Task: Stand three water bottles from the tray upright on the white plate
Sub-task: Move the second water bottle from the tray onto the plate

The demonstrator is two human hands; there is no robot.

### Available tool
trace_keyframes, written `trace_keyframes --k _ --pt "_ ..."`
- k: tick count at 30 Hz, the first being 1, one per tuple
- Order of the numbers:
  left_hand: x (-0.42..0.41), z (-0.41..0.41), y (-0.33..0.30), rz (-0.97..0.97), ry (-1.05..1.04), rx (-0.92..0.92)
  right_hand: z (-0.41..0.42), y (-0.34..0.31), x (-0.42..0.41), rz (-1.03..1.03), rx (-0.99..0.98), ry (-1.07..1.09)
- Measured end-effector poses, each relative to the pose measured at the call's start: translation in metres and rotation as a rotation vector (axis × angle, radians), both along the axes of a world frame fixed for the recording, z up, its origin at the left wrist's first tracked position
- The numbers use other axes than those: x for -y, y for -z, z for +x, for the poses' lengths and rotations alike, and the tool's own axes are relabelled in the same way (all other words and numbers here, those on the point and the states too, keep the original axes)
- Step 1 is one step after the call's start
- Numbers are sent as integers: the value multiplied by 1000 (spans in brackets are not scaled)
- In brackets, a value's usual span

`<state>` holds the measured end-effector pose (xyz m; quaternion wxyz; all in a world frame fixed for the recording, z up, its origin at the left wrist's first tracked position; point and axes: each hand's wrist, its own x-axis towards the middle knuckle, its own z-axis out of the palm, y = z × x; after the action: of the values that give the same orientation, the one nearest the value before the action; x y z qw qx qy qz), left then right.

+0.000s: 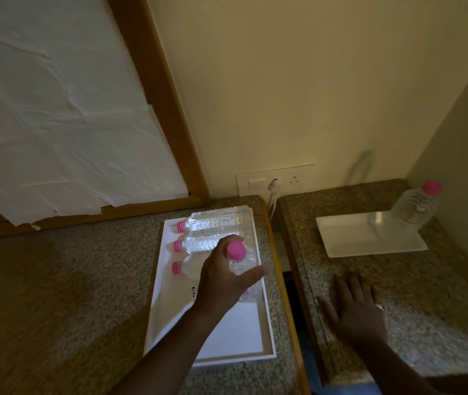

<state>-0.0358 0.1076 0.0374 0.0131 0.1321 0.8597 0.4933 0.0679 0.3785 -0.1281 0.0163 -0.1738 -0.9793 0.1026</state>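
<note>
Left hand (221,283), lower centre of the frame: closing around a water bottle (241,269) just below its pink cap (236,250), thumb stretched out to the right, holding it over the white tray (235,332).

Right hand (352,306), lower right: lying flat and spread on the worktop (415,295), palm down, holding nothing.

Tray, centre: three more bottles (215,223) lying on their sides at its upper end, pink caps pointing left.

White plate (349,238), right of centre, well apart from the tray across a gap between two worktop sections: one bottle (413,212) standing at its upper right corner, looking tilted, possibly from the wide lens.

Risks, as judged: the grip is sitting high near the cap, so the bottle may be swinging or slipping during the carry across the gap; setting it down close to the standing bottle could be knocking that one off the plate edge.
</note>
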Motion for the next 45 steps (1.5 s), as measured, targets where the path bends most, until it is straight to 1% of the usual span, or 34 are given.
trace_keyframes --k 5,9,12,14,17,19,21,23,25,28,31,35,37,39,45 --pt "1 -3 2 -77 50 -8 0 1 0 -16 0 1" --pt "7 -7 -5 -174 159 96 0 4 -3 -32 22 -4" --pt "14 -9 -10 -232 212 119 0 5 -4 -65 40 -12" --pt "16 -10 -14 -239 181 115 3 3 -9 -82 56 -18" --pt "10 -11 -25 -253 108 52 13 0 -28 -90 82 3" --pt "1 -13 -32 -282 74 7 23 -3 -50 -82 102 30" --pt "-13 -16 -39 -263 48 17 34 -6 -74 -69 114 61" --pt "-37 -18 -48 -233 47 29 42 -9 -100 -70 96 96" --pt "-64 -21 -57 -190 67 -6 45 -11 -119 -66 88 112" --pt "-121 -25 -60 -153 145 -14 44 -9 -145 -81 135 127" --pt "-184 -37 -44 -123 207 21 36 -8 -166 -89 193 119" --pt "-253 -52 -15 -138 217 44 28 -8 -178 -109 209 131" --pt "-273 -59 -2 -132 228 19 27 -6 -177 -108 206 141" --pt "-288 -68 8 -98 243 35 23 -5 -177 -107 199 161" --pt "-309 -78 28 -104 276 28 25 -7 -179 -98 203 135"
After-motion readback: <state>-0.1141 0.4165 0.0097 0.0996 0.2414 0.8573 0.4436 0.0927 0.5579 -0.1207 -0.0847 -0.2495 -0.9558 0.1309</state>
